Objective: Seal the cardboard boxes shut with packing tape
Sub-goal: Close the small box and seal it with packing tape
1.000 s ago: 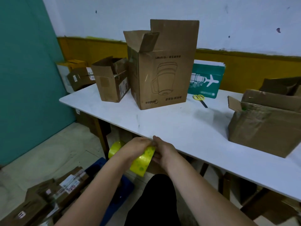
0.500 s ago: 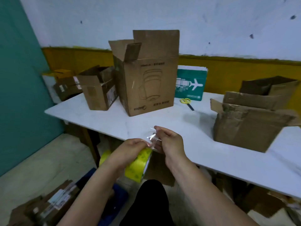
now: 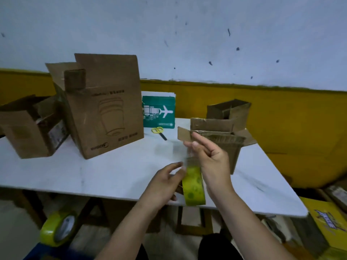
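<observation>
Fingers (image 3: 195, 145) of the right hand (image 3: 212, 156) pinch the clear tape end, pulled toward 12 o'clock from the yellow-green tape roll (image 3: 194, 186) gripped by the left hand (image 3: 165, 181), with the nearest open cardboard box (image 3: 225, 145) at 1 o'clock.

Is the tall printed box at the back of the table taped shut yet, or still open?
Still open. The tall printed box stands upright with its top flaps raised, one folded partly inward, and no tape across them.

Tape roll (image 3: 194, 186): glossy yellow-green plastic. Boxes (image 3: 105, 113): matt brown cardboard, creased. Table (image 3: 93, 171): smooth white top. Scissors (image 3: 158, 131): yellow plastic handles.
</observation>
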`<state>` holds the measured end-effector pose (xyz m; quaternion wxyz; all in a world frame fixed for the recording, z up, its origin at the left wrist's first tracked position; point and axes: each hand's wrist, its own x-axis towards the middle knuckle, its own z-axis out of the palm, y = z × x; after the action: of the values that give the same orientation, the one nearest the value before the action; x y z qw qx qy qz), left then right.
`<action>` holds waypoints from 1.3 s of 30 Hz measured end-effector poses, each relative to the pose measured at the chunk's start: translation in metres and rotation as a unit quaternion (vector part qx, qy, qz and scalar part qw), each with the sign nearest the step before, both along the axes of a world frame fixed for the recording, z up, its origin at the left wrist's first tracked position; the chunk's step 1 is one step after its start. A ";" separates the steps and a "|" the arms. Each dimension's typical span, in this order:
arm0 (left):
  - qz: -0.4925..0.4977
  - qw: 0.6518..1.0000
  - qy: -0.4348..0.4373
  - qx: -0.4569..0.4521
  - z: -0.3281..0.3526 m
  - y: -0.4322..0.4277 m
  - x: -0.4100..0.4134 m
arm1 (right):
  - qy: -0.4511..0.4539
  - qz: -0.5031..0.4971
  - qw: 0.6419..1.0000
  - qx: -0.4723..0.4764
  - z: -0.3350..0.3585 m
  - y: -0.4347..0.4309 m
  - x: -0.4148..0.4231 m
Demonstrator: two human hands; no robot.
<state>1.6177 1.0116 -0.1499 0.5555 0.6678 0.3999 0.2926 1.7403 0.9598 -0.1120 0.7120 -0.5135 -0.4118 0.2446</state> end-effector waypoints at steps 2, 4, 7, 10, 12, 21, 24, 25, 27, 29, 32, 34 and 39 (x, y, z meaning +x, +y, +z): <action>0.069 0.993 -0.024 0.090 0.003 0.011 0.008 | -0.025 -0.016 1.000 -0.008 0.000 -0.002 0.016; 0.144 0.967 -0.030 0.208 0.012 0.025 0.016 | -0.050 -0.025 0.998 -0.011 0.001 -0.002 0.030; 0.097 0.956 -0.044 0.272 0.031 0.046 0.038 | -0.065 -0.018 0.998 -0.004 0.002 0.002 0.050; -0.034 0.981 -0.065 0.180 0.045 0.064 0.065 | -0.078 -0.009 0.997 0.003 0.006 0.013 0.070; -0.090 0.984 -0.065 0.142 0.046 0.077 0.078 | -0.097 0.005 0.995 0.005 0.010 0.023 0.082; -0.134 0.983 -0.105 0.076 0.031 0.099 0.092 | -0.177 0.022 0.984 0.028 0.030 0.052 0.104; -0.112 0.985 -0.110 0.071 0.027 0.105 0.089 | -0.197 0.006 0.980 0.028 0.028 0.062 0.100; -0.104 0.986 -0.110 0.071 0.025 0.106 0.088 | -0.209 -0.001 0.978 0.027 0.028 0.064 0.099; -0.104 0.986 -0.112 0.066 0.024 0.107 0.086 | -0.243 -0.020 0.970 0.022 0.029 0.067 0.100; -0.118 0.986 -0.108 0.056 0.024 0.107 0.085 | -0.262 -0.042 0.964 0.013 0.031 0.069 0.103; -0.119 0.988 -0.093 0.035 0.026 0.109 0.082 | -0.265 -0.073 0.961 -0.005 0.034 0.070 0.106; -0.113 0.988 -0.099 0.026 0.026 0.112 0.082 | -0.269 -0.089 0.959 -0.014 0.034 0.072 0.108; -0.110 0.985 -0.121 0.049 0.021 0.109 0.085 | -0.295 -0.113 0.948 -0.047 0.029 0.081 0.112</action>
<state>1.7031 1.1210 -0.1291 0.5954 0.6936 0.2389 0.3276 1.8526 1.0403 -0.0827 0.5568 -0.6384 -0.5311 0.0194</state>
